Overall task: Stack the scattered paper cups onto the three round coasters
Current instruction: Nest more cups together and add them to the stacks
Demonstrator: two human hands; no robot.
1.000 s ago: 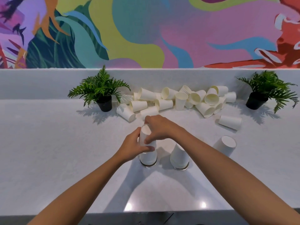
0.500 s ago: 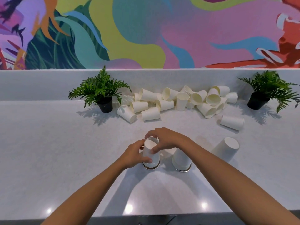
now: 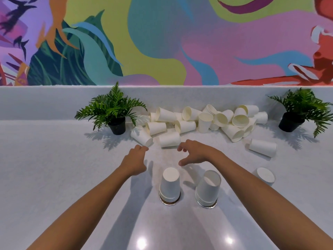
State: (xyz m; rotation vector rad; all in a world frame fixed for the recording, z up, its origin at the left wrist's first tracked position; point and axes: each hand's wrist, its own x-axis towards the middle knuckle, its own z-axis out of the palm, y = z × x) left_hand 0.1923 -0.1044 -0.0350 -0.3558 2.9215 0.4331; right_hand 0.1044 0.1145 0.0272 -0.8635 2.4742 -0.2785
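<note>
Empty left hand (image 3: 134, 160) and right hand (image 3: 196, 152) hover before cup pile (image 3: 203, 121) between plants (image 3: 115, 107).

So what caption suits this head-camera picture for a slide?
Left hand and right hand, empty, hover between the loose paper cups and two upturned cup stacks on coasters.

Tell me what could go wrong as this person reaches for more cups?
Two risks, likely. The right hand reaches forward, and its forearm passes close beside the middle stack, which looks tilted in this view; drawing back carelessly could knock it off its coaster. Most cups in the pile lie on their sides against each other, so lifting one might send others rolling along the counter.
</note>
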